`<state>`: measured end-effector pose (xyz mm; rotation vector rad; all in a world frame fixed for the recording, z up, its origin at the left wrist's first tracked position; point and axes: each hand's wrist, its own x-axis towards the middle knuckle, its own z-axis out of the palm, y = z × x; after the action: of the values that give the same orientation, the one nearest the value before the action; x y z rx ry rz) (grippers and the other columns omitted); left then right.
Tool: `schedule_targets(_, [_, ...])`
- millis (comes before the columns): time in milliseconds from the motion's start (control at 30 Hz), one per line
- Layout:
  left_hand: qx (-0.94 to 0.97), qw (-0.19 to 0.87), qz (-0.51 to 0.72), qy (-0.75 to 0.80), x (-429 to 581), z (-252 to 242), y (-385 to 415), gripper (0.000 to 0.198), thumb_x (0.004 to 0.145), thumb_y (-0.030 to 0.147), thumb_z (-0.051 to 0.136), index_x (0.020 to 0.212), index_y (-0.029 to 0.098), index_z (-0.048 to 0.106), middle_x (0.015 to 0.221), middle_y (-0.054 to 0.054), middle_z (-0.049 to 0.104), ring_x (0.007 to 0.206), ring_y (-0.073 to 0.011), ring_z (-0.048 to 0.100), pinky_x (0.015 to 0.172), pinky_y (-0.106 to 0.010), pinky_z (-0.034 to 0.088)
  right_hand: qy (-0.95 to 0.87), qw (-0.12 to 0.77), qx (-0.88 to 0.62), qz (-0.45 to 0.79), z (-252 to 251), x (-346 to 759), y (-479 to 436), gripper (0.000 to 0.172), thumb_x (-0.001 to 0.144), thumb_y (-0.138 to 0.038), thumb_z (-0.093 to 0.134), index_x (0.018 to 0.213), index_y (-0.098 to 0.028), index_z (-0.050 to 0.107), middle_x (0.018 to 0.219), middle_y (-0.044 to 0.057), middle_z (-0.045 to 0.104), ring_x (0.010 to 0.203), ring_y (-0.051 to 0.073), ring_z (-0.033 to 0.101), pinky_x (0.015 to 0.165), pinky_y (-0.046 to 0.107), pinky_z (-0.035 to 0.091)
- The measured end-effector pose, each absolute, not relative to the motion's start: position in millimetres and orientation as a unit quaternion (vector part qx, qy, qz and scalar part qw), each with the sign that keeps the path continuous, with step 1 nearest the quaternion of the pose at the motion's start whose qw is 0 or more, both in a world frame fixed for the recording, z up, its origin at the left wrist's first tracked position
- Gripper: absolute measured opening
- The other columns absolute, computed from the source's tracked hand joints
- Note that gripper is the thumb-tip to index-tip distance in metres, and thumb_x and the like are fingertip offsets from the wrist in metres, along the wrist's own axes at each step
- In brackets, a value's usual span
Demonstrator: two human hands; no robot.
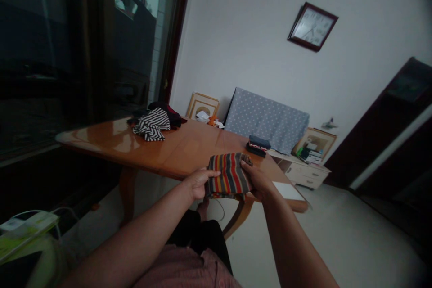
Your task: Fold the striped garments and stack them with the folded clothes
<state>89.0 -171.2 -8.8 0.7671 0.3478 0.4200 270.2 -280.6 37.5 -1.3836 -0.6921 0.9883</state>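
You have a folded multicolour-striped cloth [227,173] at the lower centre of the frame, in front of the table's near edge; whether it also touches the table cannot be determined. Your left hand [198,183] grips its left side, thumb laid on the top face; your right hand [259,182] grips its right side, thumb by the bunched upper-right corner. The cloth therefore lies directly between your two grips, both hands about equally near. Its stripes run roughly up and down the frame, across the line joining your hands; the outline appears near square, so no long axis can be certified. Just beyond, above and to the right, a small stack of folded clothes [258,144] sits on the wooden table [189,146], nearer your right hand. Well apart, left of centre, a black-and-white striped garment [152,124] lies crumpled against dark clothes [172,114]. A white sheet [288,191] rests at the table's right end. Behind stands a grey patterned cover [266,117].
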Motion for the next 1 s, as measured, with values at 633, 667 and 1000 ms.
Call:
schedule_targets(633, [0.642,0.747,0.166,0.037,64.5,31.5,-135.0,0.061,0.074,0.026,0.083,0.129,0.020,0.056,0.125,-0.012,0.067,0.108,-0.0264,0.068,0.090,-0.039,0.054,-0.590,0.477,-0.530,0.380,71.2,281.5,-288.1,0.035,0.078,-0.043,0.076,0.106,-0.023,0.071,0.101,0.003,0.074,0.097,0.025,0.069,0.091,0.043,0.054])
schedule_targets(667, [0.668,0.727,0.159,0.024,66.3,36.3,-135.1,0.060,0.073,0.026,0.084,0.127,0.019,0.058,0.124,-0.012,0.068,0.109,-0.0263,0.067,0.091,-0.037,0.054,-0.600,0.466,-0.535,0.370,71.6,282.7,-286.6,0.034,0.079,-0.042,0.075,0.107,-0.023,0.071,0.101,0.003,0.073,0.096,0.025,0.068,0.090,0.042,0.055])
schedule_targets(1000, [0.717,0.651,0.249,0.036,108.7,41.5,-133.7,0.034,0.074,0.030,0.082,0.103,0.017,0.069,0.098,-0.007,0.072,0.090,-0.0225,0.068,0.080,-0.031,0.053,-0.645,0.398,-0.603,0.249,70.4,281.8,-267.0,0.031,0.085,-0.039,0.071,0.111,-0.023,0.067,0.100,0.003,0.071,0.091,0.021,0.065,0.082,0.034,0.054])
